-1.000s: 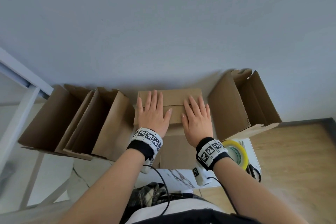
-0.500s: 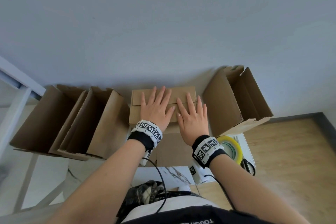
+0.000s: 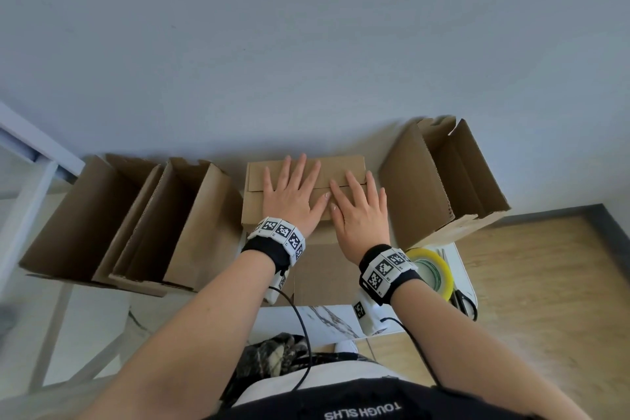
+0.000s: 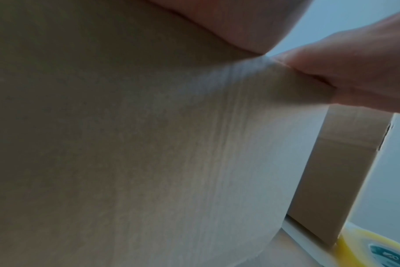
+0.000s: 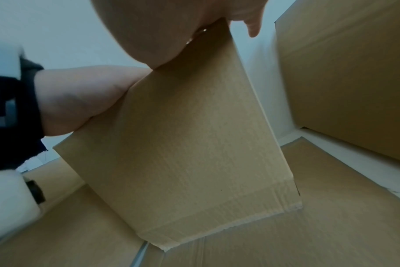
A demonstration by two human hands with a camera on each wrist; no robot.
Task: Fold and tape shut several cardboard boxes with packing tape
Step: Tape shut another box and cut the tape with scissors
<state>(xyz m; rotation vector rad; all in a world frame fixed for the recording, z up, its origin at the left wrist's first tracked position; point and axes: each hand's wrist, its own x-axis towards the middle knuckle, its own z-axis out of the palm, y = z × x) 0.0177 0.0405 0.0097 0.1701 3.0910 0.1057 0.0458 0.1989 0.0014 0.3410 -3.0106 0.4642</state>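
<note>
Grey wall [image 3: 306, 44] backs a white tabletop [image 3: 460, 269]; both hands, left [image 3: 293, 194] and right [image 3: 361, 211], press flat, fingers straight, on a box [image 3: 341, 167]; tape roll [image 3: 433, 269] at 4 o'clock.

Your left hand [image 3: 292, 196] and right hand [image 3: 360, 215] side by side on the middle box [image 3: 344, 167], two open boxes [image 3: 136, 222] left, one open box [image 3: 443, 181] right, tape roll [image 3: 434, 271] beside your right wrist

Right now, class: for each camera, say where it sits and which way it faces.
Head: worn on the head, looks down at both hands flat on the middle box; forearms show.
Left wrist: under the left hand, faces that box's side.
Right wrist: under the right hand, faces the same box.
Head and left wrist share the tape roll.
</note>
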